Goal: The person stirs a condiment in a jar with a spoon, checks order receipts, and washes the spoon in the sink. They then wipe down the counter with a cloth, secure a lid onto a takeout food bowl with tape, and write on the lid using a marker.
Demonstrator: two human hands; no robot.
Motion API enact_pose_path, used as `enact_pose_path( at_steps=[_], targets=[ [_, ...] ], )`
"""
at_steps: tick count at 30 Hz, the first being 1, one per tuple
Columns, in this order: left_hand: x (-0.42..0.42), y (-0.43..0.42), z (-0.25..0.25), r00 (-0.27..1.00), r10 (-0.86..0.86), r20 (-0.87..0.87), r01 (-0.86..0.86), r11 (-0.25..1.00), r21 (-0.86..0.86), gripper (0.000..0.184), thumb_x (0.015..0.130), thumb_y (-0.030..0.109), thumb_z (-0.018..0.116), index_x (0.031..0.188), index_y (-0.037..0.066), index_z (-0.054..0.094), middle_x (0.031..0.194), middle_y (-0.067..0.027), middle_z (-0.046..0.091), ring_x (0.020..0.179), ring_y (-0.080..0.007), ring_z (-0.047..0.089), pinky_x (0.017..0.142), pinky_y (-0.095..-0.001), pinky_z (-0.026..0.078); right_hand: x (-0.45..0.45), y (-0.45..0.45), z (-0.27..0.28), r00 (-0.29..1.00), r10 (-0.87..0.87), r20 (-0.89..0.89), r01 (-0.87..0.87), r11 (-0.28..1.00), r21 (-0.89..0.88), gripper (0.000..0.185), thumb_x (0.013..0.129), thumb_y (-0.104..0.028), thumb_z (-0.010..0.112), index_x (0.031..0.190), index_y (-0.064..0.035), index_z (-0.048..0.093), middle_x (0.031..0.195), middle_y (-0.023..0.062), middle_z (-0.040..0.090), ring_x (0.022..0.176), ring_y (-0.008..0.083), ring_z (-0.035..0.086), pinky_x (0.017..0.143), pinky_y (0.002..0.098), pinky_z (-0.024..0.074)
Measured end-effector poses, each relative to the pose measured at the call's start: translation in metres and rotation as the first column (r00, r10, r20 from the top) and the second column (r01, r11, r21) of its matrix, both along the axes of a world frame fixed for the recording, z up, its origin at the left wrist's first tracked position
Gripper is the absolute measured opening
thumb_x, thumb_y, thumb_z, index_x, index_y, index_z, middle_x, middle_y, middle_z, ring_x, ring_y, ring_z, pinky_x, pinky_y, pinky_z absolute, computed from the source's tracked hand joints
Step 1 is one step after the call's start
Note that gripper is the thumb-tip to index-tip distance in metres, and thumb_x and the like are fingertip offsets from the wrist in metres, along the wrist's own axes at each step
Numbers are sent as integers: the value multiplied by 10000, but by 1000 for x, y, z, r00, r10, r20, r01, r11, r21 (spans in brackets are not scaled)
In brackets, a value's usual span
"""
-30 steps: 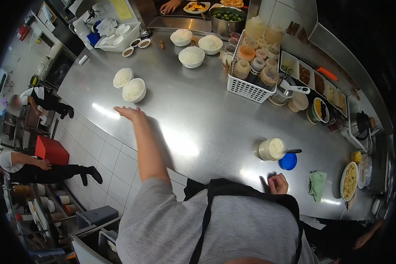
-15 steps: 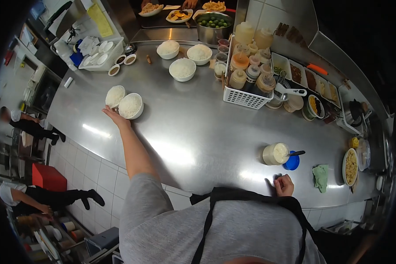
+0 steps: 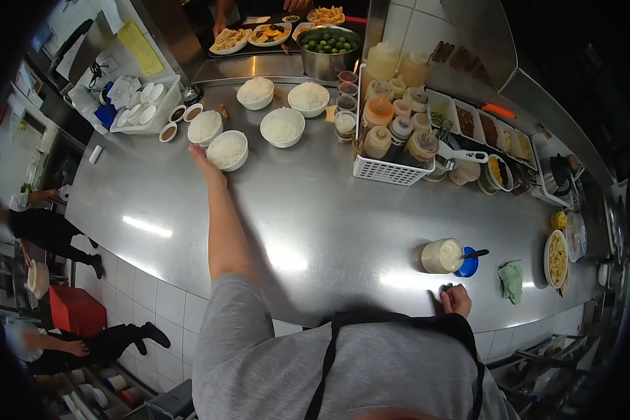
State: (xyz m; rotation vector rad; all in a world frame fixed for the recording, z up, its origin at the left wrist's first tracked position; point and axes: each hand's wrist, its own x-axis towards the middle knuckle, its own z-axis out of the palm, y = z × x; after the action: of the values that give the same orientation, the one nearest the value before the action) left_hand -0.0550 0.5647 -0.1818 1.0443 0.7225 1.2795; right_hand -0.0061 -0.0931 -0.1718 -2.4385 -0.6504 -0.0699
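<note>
My left hand (image 3: 206, 166) reaches far across the steel counter, fingers stretched out against the near left side of two bowls of rice. The nearer rice bowl (image 3: 227, 150) touches it, and another rice bowl (image 3: 205, 127) stands just beyond. To their right are three more white bowls heaped with rice, one of them a middle bowl (image 3: 283, 127). My right hand (image 3: 456, 299) rests curled closed at the counter's near edge, with nothing visible in it. Close to that hand stands a jar of pale cream sauce (image 3: 442, 256) with a dark-handled utensil, beside a blue lid (image 3: 468, 264).
A white basket of squeeze bottles (image 3: 392, 171) stands at the back right, near topping trays. A green cloth (image 3: 511, 281) lies right. Sauce dishes (image 3: 168, 131) sit at the left back. Behind the counter are a pot of green produce (image 3: 329, 61) and another person's hands.
My left hand has pushed the two rice bowls forward across the counter, closer to the other three. My right hand stays curled near the jar. The view has shifted slightly.
</note>
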Motion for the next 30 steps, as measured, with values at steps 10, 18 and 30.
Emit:
enact_pose_path(
  at_steps=[10,18,30],
  targets=[
    [53,10,-12,966,-150,211,130,986,106,870,839,610,374,1394,62,-11,1462,-116,30,1330,-279,140,1066,-390,178,-3,6,7,999,-36,-14,36,999,29,223,715,-175,669,621,-54,507,584,66,431,491,208,434,469,311,353],
    [6,-133,-11,999,-49,-12,50,998,30,709,876,491,427,1355,72,113,1371,-108,180,1252,-313,253,1021,-425,254,-3,-2,-2,983,-8,-184,72,936,346,155,760,-156,660,822,-49,567,668,47,499,574,147,482,527,267,395],
    [-1,-455,29,639,-571,-515,762,563,321,1011,626,242,782,1367,33,127,1316,-163,313,1229,-284,308,981,-423,280,84,33,90,919,338,-205,-226,874,430,114,832,-123,580,868,-16,597,746,57,579,664,121,550,584,238,423]
  ],
)
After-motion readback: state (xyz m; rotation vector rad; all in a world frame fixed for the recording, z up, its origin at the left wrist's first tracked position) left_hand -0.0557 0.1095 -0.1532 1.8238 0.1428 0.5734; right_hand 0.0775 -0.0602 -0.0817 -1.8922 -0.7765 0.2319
